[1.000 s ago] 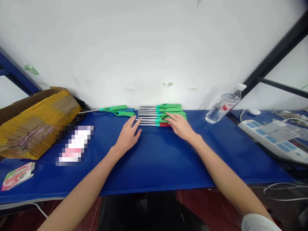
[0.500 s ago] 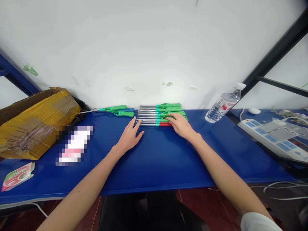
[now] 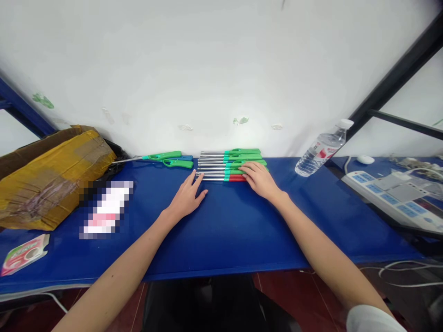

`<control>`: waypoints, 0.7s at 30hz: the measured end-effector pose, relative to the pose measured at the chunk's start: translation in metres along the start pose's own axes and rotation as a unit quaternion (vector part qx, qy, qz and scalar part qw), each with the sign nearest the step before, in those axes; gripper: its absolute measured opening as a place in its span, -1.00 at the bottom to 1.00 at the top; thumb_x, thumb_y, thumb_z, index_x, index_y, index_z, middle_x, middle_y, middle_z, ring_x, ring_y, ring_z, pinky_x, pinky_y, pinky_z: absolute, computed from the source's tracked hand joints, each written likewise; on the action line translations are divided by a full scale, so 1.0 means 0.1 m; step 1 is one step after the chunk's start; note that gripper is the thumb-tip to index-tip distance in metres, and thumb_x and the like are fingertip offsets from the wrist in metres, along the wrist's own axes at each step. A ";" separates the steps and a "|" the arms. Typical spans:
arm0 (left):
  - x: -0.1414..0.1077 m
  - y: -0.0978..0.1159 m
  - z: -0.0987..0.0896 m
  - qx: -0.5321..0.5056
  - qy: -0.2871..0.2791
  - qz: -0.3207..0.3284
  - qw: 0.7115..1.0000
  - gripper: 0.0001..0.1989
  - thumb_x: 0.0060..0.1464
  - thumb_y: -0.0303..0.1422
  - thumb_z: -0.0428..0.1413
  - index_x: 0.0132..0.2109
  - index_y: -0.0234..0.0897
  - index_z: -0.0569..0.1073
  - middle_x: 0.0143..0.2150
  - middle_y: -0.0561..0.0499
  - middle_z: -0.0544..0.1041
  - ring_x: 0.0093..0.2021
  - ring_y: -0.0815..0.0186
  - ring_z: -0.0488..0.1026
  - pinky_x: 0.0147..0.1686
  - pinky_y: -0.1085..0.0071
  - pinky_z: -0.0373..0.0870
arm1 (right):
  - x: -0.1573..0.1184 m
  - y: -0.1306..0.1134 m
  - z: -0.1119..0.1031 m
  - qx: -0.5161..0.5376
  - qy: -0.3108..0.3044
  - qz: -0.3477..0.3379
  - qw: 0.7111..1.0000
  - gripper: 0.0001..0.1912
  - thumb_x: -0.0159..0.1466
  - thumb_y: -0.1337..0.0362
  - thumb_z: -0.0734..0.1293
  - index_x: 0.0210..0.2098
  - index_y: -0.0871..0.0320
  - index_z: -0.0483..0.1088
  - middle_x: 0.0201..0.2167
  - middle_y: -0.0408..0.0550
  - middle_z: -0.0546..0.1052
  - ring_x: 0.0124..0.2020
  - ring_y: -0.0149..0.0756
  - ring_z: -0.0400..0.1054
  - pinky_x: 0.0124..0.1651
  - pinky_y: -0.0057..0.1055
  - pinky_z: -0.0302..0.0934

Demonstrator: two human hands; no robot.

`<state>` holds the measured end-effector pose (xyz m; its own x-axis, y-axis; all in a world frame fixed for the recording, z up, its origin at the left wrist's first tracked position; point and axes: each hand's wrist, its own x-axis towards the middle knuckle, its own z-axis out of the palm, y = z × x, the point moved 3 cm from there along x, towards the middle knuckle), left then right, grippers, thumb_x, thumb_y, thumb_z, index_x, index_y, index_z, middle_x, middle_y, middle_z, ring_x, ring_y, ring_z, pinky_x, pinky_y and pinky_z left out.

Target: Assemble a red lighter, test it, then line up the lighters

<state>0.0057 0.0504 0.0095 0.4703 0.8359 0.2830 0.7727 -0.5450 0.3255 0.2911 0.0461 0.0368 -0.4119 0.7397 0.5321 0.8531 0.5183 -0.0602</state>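
Note:
Several long-nosed gas lighters lie side by side on the blue tabletop (image 3: 221,230), metal tubes to the left and handles to the right. Most handles in this row are green, such as the farthest green lighter (image 3: 244,151); the nearest is a red lighter (image 3: 237,178). My left hand (image 3: 187,193) is open, thumb apart, its fingertips by the tube ends of the nearest lighters. My right hand (image 3: 261,180) lies over the handle ends with its fingers stretched across them, covering part of the red handle and some green ones. Its thumb is hidden.
Left of the row lie two green lighters (image 3: 178,163) and a blue lighter (image 3: 187,158). A taped carton (image 3: 58,184) and a torn printed card (image 3: 26,254) are at the left. A tilted water bottle (image 3: 320,150) and a white power strip (image 3: 398,198) are at the right.
Almost nothing differs. My right hand's fingers have shifted very slightly over the handles; my left hand and the row look the same.

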 end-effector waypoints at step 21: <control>0.00 0.00 0.02 0.005 -0.006 -0.003 1.000 -0.34 0.31 -0.13 -0.04 0.43 -0.31 0.04 0.48 -0.33 -0.13 0.44 -0.08 -0.04 0.33 -0.03 0.09 | -0.01 -0.13 -0.04 0.020 0.049 0.020 0.998 -0.67 0.39 0.28 0.19 0.06 0.19 0.44 0.04 0.18 0.50 0.11 0.01 0.32 0.16 0.00 0.23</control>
<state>0.0066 0.0506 0.0079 0.4700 0.8403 0.2704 0.7804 -0.5387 0.3176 0.2815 0.0370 0.0405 -0.3423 0.7157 0.6088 0.8541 0.5071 -0.1159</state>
